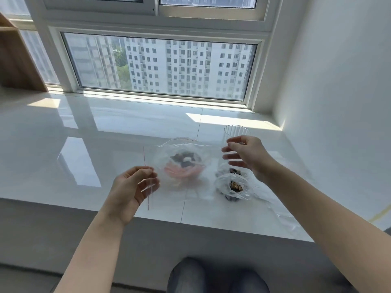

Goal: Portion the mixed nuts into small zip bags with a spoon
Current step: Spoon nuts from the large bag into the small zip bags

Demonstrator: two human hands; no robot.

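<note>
I hold an empty clear zip bag [203, 153] with a red zip line up over the white ledge. My left hand [131, 191] pinches its left edge at the red line. My right hand [243, 155] holds its upper right corner with thumb and fingertips. Through the bag I see a pinkish bowl [182, 173] of dark mixed nuts on the ledge. Two filled bags of nuts, the near filled bag [234, 187] and the far filled bag [231, 171], sit to the right of the bowl. I cannot make out a spoon.
A clear plastic cup [237, 131] stands just behind my right hand. More clear plastic [285, 216] lies along the ledge's front right edge. The glossy white ledge [84, 144] runs under a window, with a wall on the right. My knees [211, 278] are below.
</note>
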